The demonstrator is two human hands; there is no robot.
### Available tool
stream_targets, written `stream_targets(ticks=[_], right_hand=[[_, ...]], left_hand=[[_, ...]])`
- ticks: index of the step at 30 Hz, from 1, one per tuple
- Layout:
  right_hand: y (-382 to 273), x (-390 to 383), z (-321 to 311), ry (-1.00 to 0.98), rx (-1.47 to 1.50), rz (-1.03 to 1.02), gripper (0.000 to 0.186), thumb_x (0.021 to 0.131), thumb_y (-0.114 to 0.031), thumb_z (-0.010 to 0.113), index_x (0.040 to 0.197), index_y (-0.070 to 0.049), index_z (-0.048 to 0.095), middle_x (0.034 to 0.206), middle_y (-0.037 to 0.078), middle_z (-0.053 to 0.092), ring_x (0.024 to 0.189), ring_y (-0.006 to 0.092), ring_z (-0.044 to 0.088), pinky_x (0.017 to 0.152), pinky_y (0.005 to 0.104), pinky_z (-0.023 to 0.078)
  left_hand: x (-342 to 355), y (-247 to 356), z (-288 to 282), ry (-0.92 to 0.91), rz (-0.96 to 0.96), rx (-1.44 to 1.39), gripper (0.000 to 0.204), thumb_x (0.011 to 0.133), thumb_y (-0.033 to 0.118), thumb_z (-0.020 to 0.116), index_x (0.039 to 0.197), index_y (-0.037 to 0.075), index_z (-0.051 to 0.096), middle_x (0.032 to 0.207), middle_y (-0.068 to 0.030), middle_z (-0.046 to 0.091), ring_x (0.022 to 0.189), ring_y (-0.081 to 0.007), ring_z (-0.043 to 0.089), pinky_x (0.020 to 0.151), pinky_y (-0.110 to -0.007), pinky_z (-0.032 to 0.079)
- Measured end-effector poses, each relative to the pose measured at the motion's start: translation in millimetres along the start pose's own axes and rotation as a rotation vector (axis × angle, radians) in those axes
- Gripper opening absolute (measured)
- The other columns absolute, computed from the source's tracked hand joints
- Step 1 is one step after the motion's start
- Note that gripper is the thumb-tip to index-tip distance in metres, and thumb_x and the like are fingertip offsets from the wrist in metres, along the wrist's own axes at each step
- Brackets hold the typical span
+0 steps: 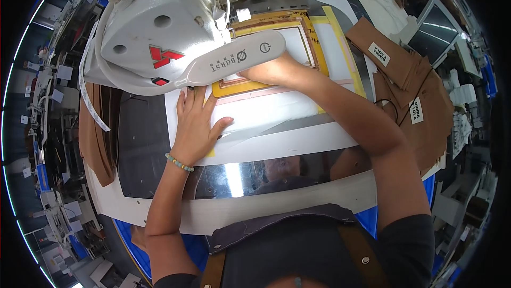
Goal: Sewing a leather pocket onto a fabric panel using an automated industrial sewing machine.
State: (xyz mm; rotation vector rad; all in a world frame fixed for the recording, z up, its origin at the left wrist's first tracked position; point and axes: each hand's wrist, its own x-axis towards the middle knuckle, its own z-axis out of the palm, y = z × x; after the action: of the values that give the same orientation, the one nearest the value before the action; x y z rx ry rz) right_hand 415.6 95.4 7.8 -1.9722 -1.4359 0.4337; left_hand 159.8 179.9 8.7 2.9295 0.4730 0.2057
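Observation:
My left hand lies open on the white sheet, fingers spread and pointing toward the lower left of a yellow template frame, its thumb out to the right. My right hand reaches onto the frame beneath the pale grey lamp bar of a white sewing machine; its fingers are mostly hidden, so I cannot make out what they hold. A pale strip with pink lines runs along the frame's near edge. Yellow tape borders the sheets on the right.
Stacks of brown cut pieces with labels lie at the right and left. A dark tablet-like screen stands at upper right. A dark glossy plate lies under the sheets. Cables cross the brown pieces.

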Motion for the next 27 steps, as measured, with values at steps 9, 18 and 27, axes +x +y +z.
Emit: stream_targets(ticks=[9,18,27], right_hand=[[32,-4,-114,-0.232,0.107,0.010,0.015,0.091,-0.014,0.078,0.102,-0.003,0.079,0.091,0.009,0.079,0.087,0.0205,0.073,0.083,0.0353,0.056],[28,-28,-132,-0.486,-0.271,0.099,0.007,0.086,-0.006,0.074,0.088,-0.005,0.080,0.081,0.006,0.075,0.078,0.0168,0.070,0.073,0.0337,0.054],[22,-23,-128,-0.555,-0.434,0.107,0.014,0.086,-0.004,0.071,0.095,-0.007,0.082,0.088,0.007,0.076,0.089,0.0210,0.073,0.081,0.0351,0.056]], left_hand=[[6,1,2,0.071,0.003,0.002,0.070,0.104,0.054,0.058,0.148,0.001,0.060,0.160,-0.0259,0.046,0.153,-0.0429,0.034,0.127,-0.063,0.016],[6,2,0,0.042,-0.010,0.028,0.064,0.106,0.048,0.054,0.149,0.002,0.059,0.164,-0.0244,0.042,0.154,-0.0410,0.032,0.127,-0.056,0.015],[6,2,2,0.044,-0.009,0.042,0.063,0.106,0.047,0.054,0.151,0.002,0.057,0.165,-0.0244,0.041,0.155,-0.0396,0.031,0.128,-0.056,0.014]])
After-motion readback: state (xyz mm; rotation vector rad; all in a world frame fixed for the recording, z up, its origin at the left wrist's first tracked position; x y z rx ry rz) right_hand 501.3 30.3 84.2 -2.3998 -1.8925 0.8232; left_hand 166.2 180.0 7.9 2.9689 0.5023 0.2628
